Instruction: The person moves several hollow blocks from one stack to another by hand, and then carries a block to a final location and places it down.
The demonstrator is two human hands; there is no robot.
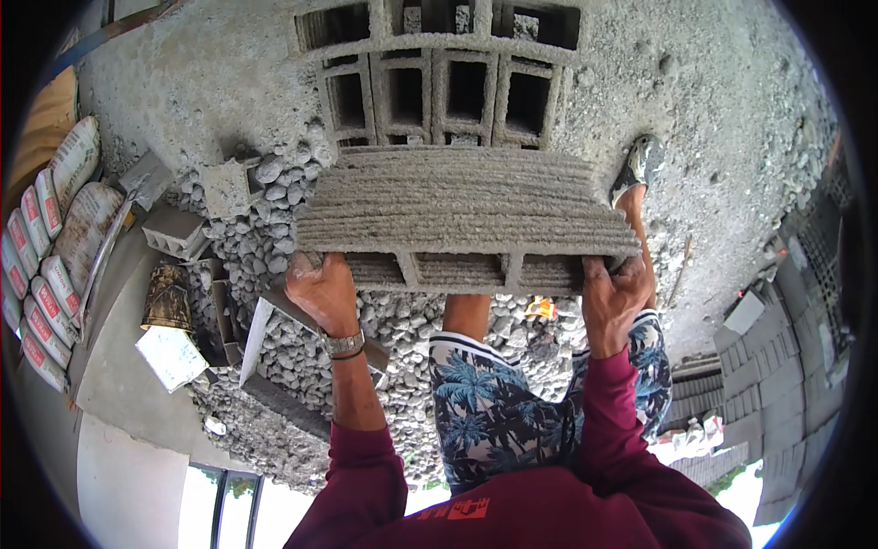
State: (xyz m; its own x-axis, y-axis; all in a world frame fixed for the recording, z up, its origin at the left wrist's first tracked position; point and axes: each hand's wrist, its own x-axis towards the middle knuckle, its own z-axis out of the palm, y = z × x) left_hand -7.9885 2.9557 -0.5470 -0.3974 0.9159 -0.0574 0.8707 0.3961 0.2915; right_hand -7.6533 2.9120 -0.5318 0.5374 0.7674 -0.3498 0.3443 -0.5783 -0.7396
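A grey hollow concrete block (466, 201) with a ridged face is held across in front of me, its hollow cells facing toward my body. My left hand (322, 291) grips its left end, a metal watch on the wrist. At the right end, my right hand (613, 302) is closed round the block's edge, fingertips curled over the rim. Just beyond the held block stand other hollow blocks (430, 91) in rows on the ground, their openings showing. The held block covers the near side of those rows. Parts of the fingers are hidden by the block.
Loose stones (274, 201) cover the ground at left and beneath my arms. Stacked sacks (46, 274) and a stained bucket (169, 297) stand far left. A broken block (229, 188) lies among the stones. Many stacked blocks (768, 375) rise at right. My foot (637, 165) is beside the rows.
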